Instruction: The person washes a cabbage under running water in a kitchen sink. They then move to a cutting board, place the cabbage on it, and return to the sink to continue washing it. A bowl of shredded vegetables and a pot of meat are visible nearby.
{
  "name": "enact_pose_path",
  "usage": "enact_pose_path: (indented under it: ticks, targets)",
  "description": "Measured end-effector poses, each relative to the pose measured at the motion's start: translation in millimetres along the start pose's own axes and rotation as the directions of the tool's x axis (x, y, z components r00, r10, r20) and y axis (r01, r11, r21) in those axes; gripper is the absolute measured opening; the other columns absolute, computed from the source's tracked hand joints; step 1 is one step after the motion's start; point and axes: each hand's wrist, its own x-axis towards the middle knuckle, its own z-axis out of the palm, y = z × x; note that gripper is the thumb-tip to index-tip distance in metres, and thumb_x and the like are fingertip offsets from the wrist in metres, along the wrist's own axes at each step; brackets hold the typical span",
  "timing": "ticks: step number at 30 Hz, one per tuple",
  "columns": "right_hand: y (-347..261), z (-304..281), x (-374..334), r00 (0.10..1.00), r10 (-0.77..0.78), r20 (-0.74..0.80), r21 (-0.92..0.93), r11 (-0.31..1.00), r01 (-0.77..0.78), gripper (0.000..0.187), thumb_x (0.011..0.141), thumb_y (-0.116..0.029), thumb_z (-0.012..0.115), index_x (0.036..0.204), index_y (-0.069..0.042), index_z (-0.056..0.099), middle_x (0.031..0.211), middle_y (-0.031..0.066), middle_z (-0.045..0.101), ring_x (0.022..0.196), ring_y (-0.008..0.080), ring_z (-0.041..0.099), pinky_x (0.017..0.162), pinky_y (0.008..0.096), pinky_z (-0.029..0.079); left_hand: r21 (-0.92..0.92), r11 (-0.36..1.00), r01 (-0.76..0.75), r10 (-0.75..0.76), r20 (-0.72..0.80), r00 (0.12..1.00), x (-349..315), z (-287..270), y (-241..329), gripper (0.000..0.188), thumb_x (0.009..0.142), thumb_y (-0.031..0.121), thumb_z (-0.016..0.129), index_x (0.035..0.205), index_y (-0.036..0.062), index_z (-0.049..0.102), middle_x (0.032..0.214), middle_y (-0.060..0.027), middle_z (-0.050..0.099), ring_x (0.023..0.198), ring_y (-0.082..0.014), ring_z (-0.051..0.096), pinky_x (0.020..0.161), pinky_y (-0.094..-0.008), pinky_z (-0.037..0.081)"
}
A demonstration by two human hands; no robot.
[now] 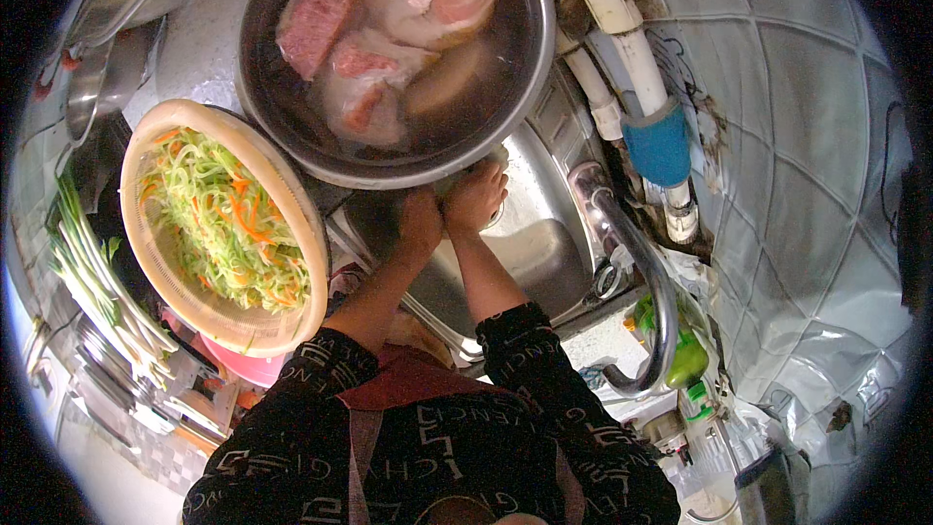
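Observation:
Both my hands are close together over a steel sink (pixel 544 258), just at the near rim of a large metal basin (pixel 389 182). My left hand (pixel 421 221) has its fingers hidden by the right hand and the rim. Beside it, my right hand (pixel 474 198) has its fingers curled in; whatever they close on, if anything, is out of sight. Cloudy water fills the basin, with several large chunks of raw pink meat (pixel 321 24) lying in it.
Left of the basin sits a beige plastic colander (pixel 136 224) of shredded green and orange vegetables (pixel 228 224). Scallions (pixel 107 282) lie farther left. A curved metal faucet (pixel 661 301) arches over the sink's right side. White pipes (pixel 641 68) with a blue wrap run along the tiled wall (pixel 797 117). A green bottle (pixel 685 355) stands near the faucet.

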Motion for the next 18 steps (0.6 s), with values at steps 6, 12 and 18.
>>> enact_pose_path:
  ticks: [6,12,18]
  targets:
    - [-1,5,6,0.999,0.048,-0.003,0.042,0.998,-0.048,0.022,0.088,-0.014,0.049,0.105,-0.001,0.052,0.105,0.0173,0.058,0.104,0.0369,0.052,0.09,0.0505,0.04,-0.115,0.978,0.172,-0.153,0.154,0.976,7,7,-5,0.027,0.091,0.01,0.048,0.109,-0.0065,0.059,0.1,-0.0311,0.063,0.096,-0.0475,0.062,0.082,-0.0533,0.049]
    - [4,16,12,0.998,0.025,-0.057,0.028,0.999,-0.024,0.02,0.089,-0.014,0.047,0.104,-0.002,0.052,0.105,0.0176,0.058,0.104,0.037,0.052,0.09,0.0494,0.039,-0.02,0.985,0.169,-0.162,0.186,0.969,11,7,-8,0.026,0.093,0.015,0.046,0.1,-0.0038,0.062,0.095,-0.0283,0.065,0.089,-0.0432,0.065,0.077,-0.0536,0.052]
    - [13,20,23,0.998,0.058,0.02,0.1,0.993,-0.059,0.032,0.093,-0.016,0.046,0.12,0.0,0.048,0.12,0.0185,0.055,0.115,0.036,0.05,0.097,0.0478,0.04,0.174,0.985,0.002,-0.053,0.29,0.955,17,6,-8,0.03,0.092,0.023,0.052,0.093,-0.0024,0.067,0.092,-0.0254,0.067,0.085,-0.0419,0.067,0.074,-0.0514,0.052]
